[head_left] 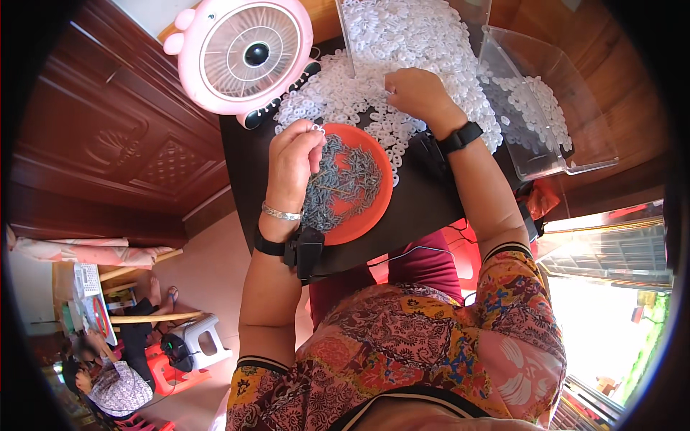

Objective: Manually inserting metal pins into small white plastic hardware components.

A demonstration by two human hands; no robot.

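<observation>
My left hand [293,159] is closed in a pinch above the left rim of an orange plate [382,208]. A small white plastic piece with holes [318,129] shows at its fingertips. Many grey screws [345,176], or screw-like pieces, lie in the plate. My right hand [422,97] is over the heap of small white oval plastic pieces [410,36], its fingers bent and pressed together at the heap. Whatever sits between those fingertips is too hidden to make out. Loose white pieces [394,136] are scattered between the heap and the plate.
A pink fan [188,68] stands at the far left of the dark table [248,179]. Clear plastic bins [532,169] at the right and back hold more white pieces. Beyond the table's left side, another person [118,384] sits near stools [205,337].
</observation>
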